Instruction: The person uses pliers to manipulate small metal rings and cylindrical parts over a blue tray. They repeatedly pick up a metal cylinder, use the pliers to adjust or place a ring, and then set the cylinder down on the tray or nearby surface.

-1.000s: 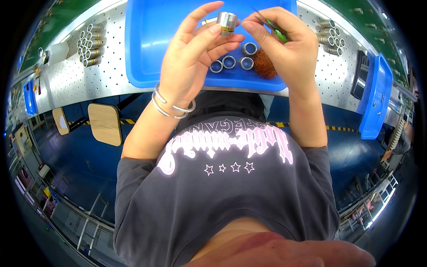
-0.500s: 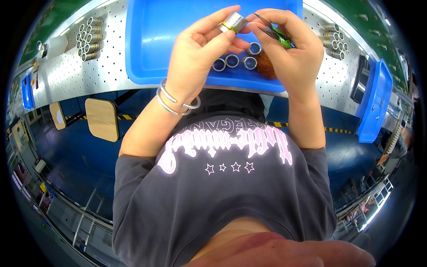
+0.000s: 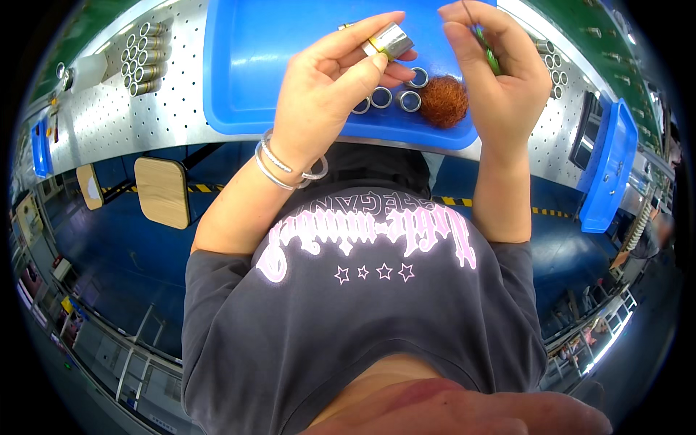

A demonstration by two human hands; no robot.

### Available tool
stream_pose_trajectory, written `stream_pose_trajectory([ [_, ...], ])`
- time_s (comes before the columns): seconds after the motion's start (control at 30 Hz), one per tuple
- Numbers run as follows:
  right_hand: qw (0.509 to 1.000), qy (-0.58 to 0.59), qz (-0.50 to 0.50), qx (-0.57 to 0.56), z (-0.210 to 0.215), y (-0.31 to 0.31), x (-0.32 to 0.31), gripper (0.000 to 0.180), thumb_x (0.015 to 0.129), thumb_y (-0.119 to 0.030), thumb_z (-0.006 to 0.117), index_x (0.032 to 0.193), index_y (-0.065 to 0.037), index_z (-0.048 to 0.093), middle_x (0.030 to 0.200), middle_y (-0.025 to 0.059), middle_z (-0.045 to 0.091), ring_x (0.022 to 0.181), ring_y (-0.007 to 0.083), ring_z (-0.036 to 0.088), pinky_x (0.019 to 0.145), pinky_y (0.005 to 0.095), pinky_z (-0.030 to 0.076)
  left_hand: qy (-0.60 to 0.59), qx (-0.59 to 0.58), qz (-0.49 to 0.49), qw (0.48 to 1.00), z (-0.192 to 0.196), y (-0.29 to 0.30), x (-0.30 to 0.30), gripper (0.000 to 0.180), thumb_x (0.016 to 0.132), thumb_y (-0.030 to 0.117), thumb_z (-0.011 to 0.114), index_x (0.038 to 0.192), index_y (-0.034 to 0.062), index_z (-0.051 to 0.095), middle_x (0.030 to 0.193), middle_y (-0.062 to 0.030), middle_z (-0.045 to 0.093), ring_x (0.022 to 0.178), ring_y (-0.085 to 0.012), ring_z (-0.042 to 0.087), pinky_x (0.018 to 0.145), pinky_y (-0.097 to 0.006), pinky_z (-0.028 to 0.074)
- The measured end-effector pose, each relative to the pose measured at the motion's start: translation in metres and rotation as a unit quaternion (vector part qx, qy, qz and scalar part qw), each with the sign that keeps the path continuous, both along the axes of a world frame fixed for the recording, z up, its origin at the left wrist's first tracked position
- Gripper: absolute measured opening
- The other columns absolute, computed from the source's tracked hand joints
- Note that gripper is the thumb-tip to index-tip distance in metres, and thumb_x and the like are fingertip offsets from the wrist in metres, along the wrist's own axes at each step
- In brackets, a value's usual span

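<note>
Left hand [image 3: 330, 94] raised, fingers pinching metal cylinder [image 3: 391, 40]

Factory assembly workstation: perforated metal bench [image 3: 109, 109], blue parts tray [image 3: 254, 65], stacked metal cylinders [image 3: 141, 58], hazard-striped blue floor [image 3: 145, 254], wooden stool [image 3: 161, 191].

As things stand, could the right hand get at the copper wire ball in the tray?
Probably yes: the right hand hovers just right of the ball with nothing between, though its fingers already pinch a thin green tool.
</note>
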State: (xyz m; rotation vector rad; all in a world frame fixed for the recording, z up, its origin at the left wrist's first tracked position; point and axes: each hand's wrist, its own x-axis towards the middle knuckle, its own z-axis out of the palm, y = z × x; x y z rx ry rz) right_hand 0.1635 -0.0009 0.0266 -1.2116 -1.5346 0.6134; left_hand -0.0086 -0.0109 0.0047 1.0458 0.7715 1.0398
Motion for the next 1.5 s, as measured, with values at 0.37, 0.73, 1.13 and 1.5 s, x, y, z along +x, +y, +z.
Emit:
stream_pose_trajectory([
  [0.37,0.994,-0.099,0.054,-0.013,-0.002,-0.011,-0.005,0.018,0.079,-0.019,0.071,0.092,-0.006,0.068,0.079,0.0065,0.068,0.063,0.0154,0.062,0.055,0.0239,0.048,-0.041,-0.059,0.083,0.994,0.002,0.000,-0.001,0.045,0.091,0.008,0.055,0.133,-0.0001,0.041,0.116,-0.0177,0.059,0.102,-0.0200,0.061,0.090,-0.030,0.049],
  [0.73,0.994,-0.093,0.050,0.015,-0.006,-0.008,-0.007,0.013,0.080,-0.019,0.069,0.085,-0.006,0.070,0.074,0.0048,0.068,0.055,0.0137,0.059,0.050,0.0235,0.045,-0.041,-0.040,0.079,0.995,0.002,-0.002,-0.002,0.047,0.089,0.007,0.058,0.133,-0.0009,0.042,0.117,-0.0199,0.058,0.103,-0.0212,0.060,0.091,-0.031,0.049],
  [1.13,0.996,-0.075,0.045,0.003,-0.008,-0.009,0.001,0.014,0.082,-0.018,0.069,0.087,-0.006,0.070,0.068,0.0033,0.065,0.054,0.0085,0.057,0.048,0.0209,0.042,-0.030,-0.044,0.083,0.995,0.006,-0.002,0.003,0.048,0.088,0.006,0.059,0.132,-0.0016,0.043,0.116,-0.0196,0.059,0.103,-0.0217,0.061,0.091,-0.031,0.049],
  [1.5,0.937,0.224,0.147,-0.223,-0.007,-0.003,-0.001,0.018,0.084,-0.015,0.068,0.093,0.000,0.065,0.076,-0.0024,0.061,0.067,0.0023,0.049,0.057,0.0162,0.036,0.054,0.063,-0.002,0.997,0.006,0.002,0.002,0.050,0.080,-0.006,0.063,0.127,-0.0004,0.048,0.115,-0.0110,0.054,0.093,-0.0155,0.060,0.086,-0.029,0.051],
])
